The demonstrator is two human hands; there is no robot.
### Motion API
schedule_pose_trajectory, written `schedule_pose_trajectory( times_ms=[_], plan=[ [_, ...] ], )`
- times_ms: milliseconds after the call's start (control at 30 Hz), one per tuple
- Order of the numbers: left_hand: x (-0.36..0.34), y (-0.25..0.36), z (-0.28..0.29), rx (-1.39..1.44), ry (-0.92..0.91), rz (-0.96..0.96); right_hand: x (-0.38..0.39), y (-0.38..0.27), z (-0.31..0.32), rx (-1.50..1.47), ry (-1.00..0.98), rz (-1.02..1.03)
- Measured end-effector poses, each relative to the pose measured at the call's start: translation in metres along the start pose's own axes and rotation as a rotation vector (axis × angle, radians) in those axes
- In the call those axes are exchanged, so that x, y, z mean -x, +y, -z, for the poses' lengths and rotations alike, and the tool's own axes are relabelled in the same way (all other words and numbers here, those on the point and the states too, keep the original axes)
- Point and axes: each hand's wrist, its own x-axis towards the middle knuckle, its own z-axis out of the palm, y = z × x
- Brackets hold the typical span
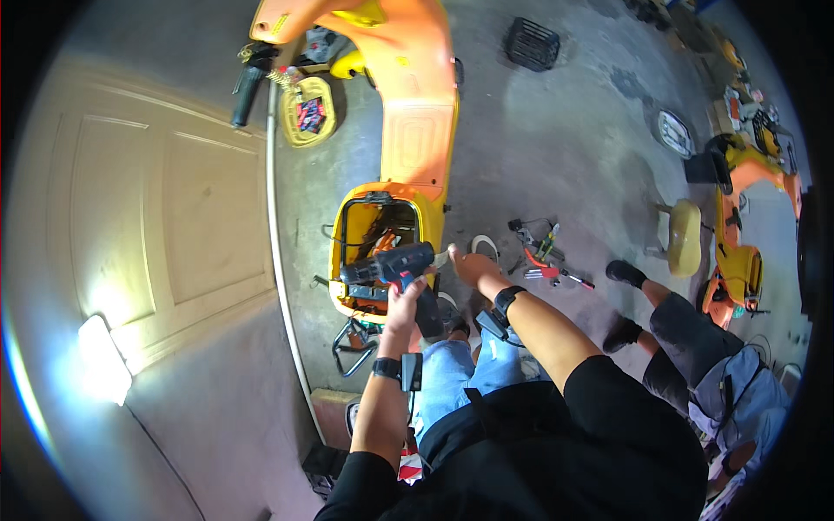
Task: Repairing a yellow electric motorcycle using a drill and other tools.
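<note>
My left hand (406, 300) is wrapped round the handle of a black cordless drill (401, 262), whose front end points left. Beneath the drill lies the open seat compartment (432, 217) of a yellow-orange scooter, with cables and orange parts inside. My right hand (472, 267) is just right of the drill's back end, its fingers pinched together. A small pale thing (442, 259) shows at those fingertips, too small to name.
Several hand tools (546, 260) lie on the floor to the right. A yellow basket (331, 113) stands by the scooter's front. At right are a stool (685, 238), another person (695, 339) and a second scooter (741, 269). A bright lamp (105, 359) glows at left.
</note>
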Motion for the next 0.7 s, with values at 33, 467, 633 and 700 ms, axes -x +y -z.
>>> schedule_pose_trajectory(
  times_ms=[33, 467, 633, 700],
  plan=[
    [-0.013, -0.005, -0.003, 0.028, 0.006, 0.026, 0.0, 0.002, 0.002, 0.025, 0.007, 0.004],
    [-0.047, -0.032, -0.014, -0.305, 0.174, -0.031, -0.039, 0.101, 0.047, -0.18, 0.156, 0.118],
    [-0.055, -0.026, -0.022, 0.034, 0.271, 0.187, -0.055, 0.235, 0.103, -0.735, 0.228, -0.198],
    [-0.05, -0.02, -0.025, 0.013, 0.251, 0.196, -0.042, 0.297, 0.127, -0.591, 0.273, -0.301]
  ],
)
